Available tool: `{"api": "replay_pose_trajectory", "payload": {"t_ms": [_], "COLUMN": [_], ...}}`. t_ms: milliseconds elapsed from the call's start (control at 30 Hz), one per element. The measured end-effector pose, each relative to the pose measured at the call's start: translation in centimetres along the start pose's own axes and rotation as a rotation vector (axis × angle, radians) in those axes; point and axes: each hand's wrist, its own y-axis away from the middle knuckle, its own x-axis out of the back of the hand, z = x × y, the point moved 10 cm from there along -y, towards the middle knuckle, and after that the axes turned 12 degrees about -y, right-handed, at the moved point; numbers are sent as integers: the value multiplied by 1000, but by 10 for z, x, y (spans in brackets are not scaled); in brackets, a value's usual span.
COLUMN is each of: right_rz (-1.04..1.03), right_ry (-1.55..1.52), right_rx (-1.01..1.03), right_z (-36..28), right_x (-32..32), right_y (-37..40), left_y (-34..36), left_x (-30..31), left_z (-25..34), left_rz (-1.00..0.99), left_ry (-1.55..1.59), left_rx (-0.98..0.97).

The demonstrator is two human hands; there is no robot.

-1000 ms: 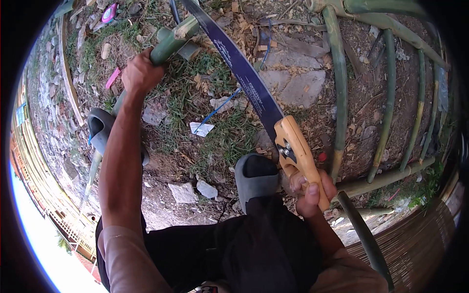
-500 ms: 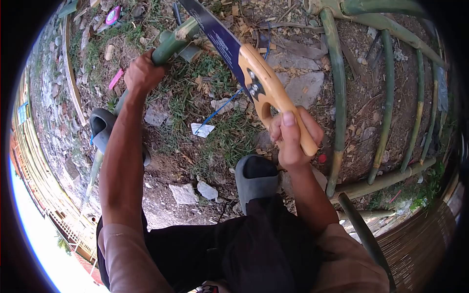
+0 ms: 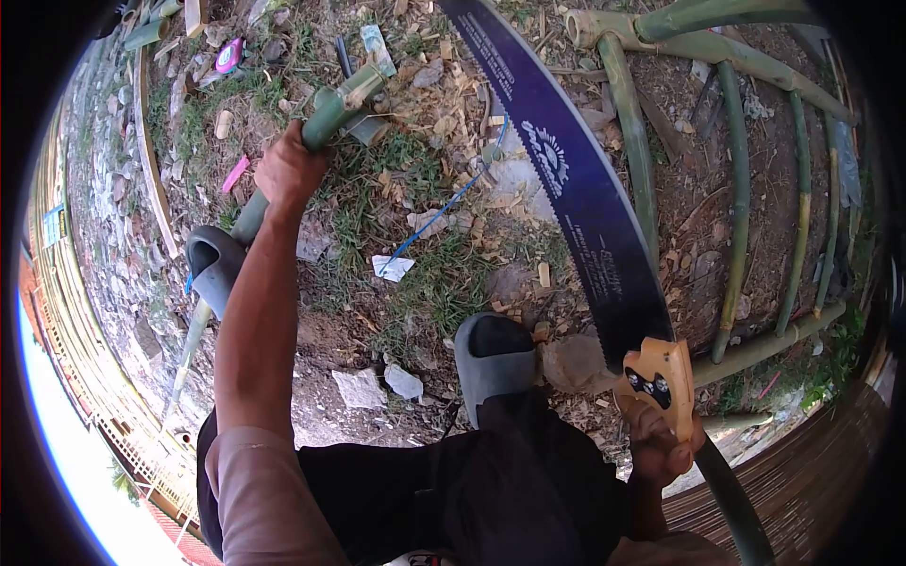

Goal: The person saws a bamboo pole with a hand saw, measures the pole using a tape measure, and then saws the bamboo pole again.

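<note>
My left hand (image 3: pixel 291 170) is wrapped round a green bamboo pole (image 3: pixel 326 121), whose pale, cut end points up and to the right. At the lower right my right hand (image 3: pixel 662 443) grips the light wooden handle (image 3: pixel 672 373) of a hand saw. The saw's purple blade (image 3: pixel 576 189) slants up and left to the top edge of the view, its teeth on the left side and apart from the bamboo pole. A short bamboo piece (image 3: pixel 366 128) lies under the pole near its end.
A bamboo frame (image 3: pixel 734 208) with several rungs lies at the right. Grey shoes (image 3: pixel 495 354) are on my feet. Stones, grass, wood chips, a pink tape measure (image 3: pixel 229 57), a blue string (image 3: pixel 439 215) and a wooden strip (image 3: pixel 149 156) are on the ground.
My right hand has moved down and right with the saw, and the blade has come away from near the bamboo's end. My left hand still holds the pole.
</note>
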Motion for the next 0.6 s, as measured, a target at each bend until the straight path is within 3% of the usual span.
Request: {"api": "replay_pose_trajectory", "payload": {"t_ms": [67,267,433,567,600], "right_rz": [-56,-161,-165,-169,-167], "right_ry": [-38,-36,-4,-57,-58], "right_rx": [18,99,95,52,55], "right_z": [6,12,21,35,38], "right_x": [-1,-27,-28,-39,-42], "right_y": [-9,-32,-29,-28,-29], "left_y": [24,50,64,48,35], "left_x": [-4,-10,-8,11,9], "left_z": [5,14,15,12,10], "left_rz": [325,421,648,432,262], "left_ry": [21,-36,-49,-29,11], "left_rx": [-74,-25,-12,-22,-20]}}
